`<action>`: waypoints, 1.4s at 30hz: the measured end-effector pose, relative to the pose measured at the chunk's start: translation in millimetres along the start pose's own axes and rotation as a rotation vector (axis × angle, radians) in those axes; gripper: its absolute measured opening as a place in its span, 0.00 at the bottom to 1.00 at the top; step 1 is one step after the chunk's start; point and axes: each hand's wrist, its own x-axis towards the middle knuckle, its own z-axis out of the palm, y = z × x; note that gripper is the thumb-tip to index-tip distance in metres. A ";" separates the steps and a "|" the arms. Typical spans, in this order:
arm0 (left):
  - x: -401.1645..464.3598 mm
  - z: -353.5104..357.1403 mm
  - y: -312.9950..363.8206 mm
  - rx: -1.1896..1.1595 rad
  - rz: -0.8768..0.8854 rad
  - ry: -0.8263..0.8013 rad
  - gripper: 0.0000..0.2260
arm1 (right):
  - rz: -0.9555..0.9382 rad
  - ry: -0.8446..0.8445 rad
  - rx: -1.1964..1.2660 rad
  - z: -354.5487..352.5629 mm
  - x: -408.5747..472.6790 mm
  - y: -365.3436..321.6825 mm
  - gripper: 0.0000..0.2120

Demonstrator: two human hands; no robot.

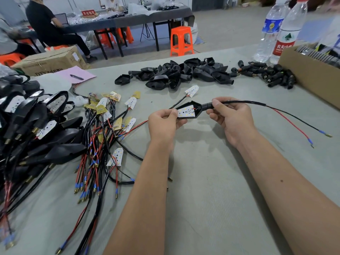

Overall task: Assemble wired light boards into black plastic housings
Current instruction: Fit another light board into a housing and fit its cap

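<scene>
I'm seeing both hands up over the grey table (211,181), working one unit between them. My left hand (163,122) is pinching the pointed end of the black housing (197,112), thumb lying on the edge of the white light board (185,112) that's sitting inside the housing w/ its LED side up. My right hand (231,116) is gripping the housing's stem where the black cable (242,102) is coming out, thumb on top, fingers curled under. The cable is running off to the right of that grip, splitting into a red and a black lead (298,126) w/ blue-sleeved tips lying on the table.

Just beyond the grip, another wired board (192,91) is lying flat. Further out past it, a heap of empty housings (174,74) is sitting, and right of that a heap of black stem pieces (272,74) against a cardboard box (309,74). Two water bottles (283,34) are standing behind the box.

Left of my left hand, a tangle of loose wired boards (110,126) is spreading over the table, some white side up, some yellow side up. Further left, a stack of assembled units (36,129) is piling up. A pink sheet (77,74) w/ a pen (76,77) on it is lying beyond those.
</scene>
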 end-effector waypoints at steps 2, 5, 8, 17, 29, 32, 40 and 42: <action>1.4 -0.5 -0.6 0.027 0.005 -0.016 0.07 | 0.012 0.002 0.025 -1.5 0.5 -0.5 0.03; 0.6 0.9 -2.2 0.091 0.046 -0.004 0.06 | 0.009 0.002 0.036 -3.1 1.4 -0.8 0.05; 0.0 3.1 -6.6 0.306 0.152 0.134 0.04 | -0.033 0.014 -0.007 -1.8 0.6 0.8 0.05; 2.8 2.9 -10.3 0.282 0.123 0.205 0.05 | -0.118 -0.036 -0.091 1.6 -2.9 3.9 0.04; 7.4 4.1 -11.0 0.156 0.066 0.261 0.07 | -0.160 -0.102 -0.147 4.5 -5.1 6.1 0.06; 5.3 4.6 -9.4 0.161 0.076 0.254 0.08 | -0.154 -0.114 -0.118 4.1 -5.9 5.8 0.06; 3.3 5.5 -7.1 0.121 0.031 0.251 0.06 | -0.153 -0.130 -0.120 4.7 -6.7 5.5 0.08; 3.9 5.6 -7.4 0.123 0.032 0.247 0.06 | -0.150 -0.120 -0.116 4.5 -6.2 5.5 0.07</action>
